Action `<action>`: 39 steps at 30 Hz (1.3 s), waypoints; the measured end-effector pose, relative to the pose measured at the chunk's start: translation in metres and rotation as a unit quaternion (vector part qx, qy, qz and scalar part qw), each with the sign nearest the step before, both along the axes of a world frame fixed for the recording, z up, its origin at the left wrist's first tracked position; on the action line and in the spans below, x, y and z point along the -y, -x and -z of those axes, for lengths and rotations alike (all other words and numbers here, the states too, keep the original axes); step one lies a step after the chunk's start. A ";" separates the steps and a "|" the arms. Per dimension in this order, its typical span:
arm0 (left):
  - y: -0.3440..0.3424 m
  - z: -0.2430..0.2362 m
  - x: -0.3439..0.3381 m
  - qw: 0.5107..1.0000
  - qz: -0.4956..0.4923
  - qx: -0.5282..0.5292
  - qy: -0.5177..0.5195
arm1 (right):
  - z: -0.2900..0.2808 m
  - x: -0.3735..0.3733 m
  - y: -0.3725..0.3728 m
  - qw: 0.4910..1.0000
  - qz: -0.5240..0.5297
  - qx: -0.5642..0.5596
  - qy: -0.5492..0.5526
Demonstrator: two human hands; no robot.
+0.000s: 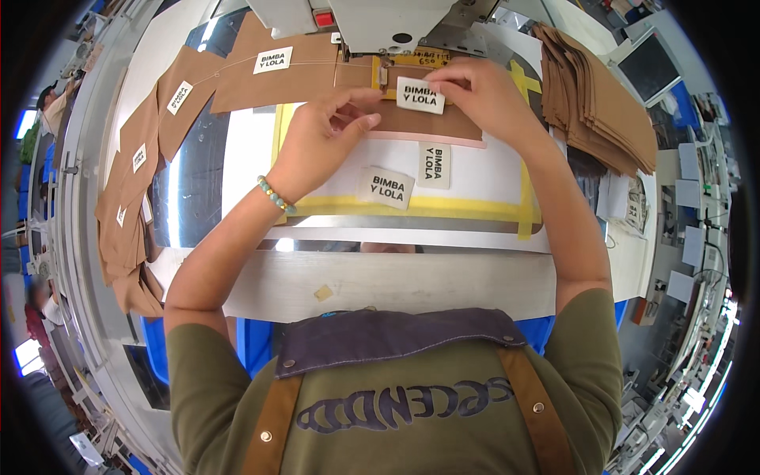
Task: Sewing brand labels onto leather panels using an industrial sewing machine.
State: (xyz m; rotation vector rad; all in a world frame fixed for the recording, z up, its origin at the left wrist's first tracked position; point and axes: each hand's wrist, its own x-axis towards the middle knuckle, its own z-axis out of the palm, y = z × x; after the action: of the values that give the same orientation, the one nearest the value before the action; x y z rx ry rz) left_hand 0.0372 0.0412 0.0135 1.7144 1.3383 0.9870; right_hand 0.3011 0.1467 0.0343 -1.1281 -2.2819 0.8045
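Observation:
Beneath the head of an industrial sewing machine (pixel 384 28), a brown panel (pixel 427 124) lies on the white work surface. My right hand (pixel 484 96) pinches the upper right corner of a white label with dark print (pixel 419 105), which is over that panel. To the left of it, my left hand (pixel 313 138) hovers at the panel's left side, thumb and index finger apart, with nothing visible between them. Two loose labels lie closer to me: one tilted (pixel 386 188), the other turned sideways (pixel 435 168). A yellow clamp or guide plate (pixel 419 57) sits under the machine head, partly hidden.
Leftward runs a chain of brown panels (pixel 237 75) bearing labels, linked by thread and drooping off the table's left edge. A stack of brown panels (pixel 598 103) stands at the right, above a bundle of labels (pixel 636 202). Yellow tape (pixel 525 186) borders the white sheet.

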 end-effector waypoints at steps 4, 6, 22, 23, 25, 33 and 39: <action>0.010 -0.008 -0.013 0.994 -0.009 -0.095 -0.051 | 0.004 -0.032 0.008 0.998 0.043 0.037 0.037; 0.011 -0.008 -0.018 0.987 -0.001 -0.140 -0.081 | 0.008 -0.039 0.011 0.999 0.016 0.034 0.026; 0.000 0.020 -0.048 0.899 0.101 -0.324 -0.277 | 0.026 -0.031 0.009 0.998 0.015 0.041 -0.042; 0.002 0.021 -0.049 0.900 0.106 -0.325 -0.270 | 0.029 -0.031 0.002 0.995 -0.008 0.030 -0.099; 0.006 0.022 -0.049 0.902 0.106 -0.323 -0.267 | 0.030 -0.028 -0.009 0.987 -0.035 0.018 -0.155; 0.012 0.022 -0.051 0.891 0.114 -0.348 -0.269 | 0.030 -0.019 -0.019 0.895 -0.168 0.127 -0.393; 0.014 0.018 -0.052 0.886 0.132 -0.355 -0.268 | 0.046 -0.015 -0.008 0.940 -0.145 0.049 -0.305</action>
State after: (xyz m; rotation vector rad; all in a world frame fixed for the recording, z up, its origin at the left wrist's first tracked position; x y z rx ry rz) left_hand 0.0231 0.0929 -0.0047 2.7896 1.2497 0.6056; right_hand 0.3090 0.1618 -0.0122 -0.5659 -2.5475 0.0978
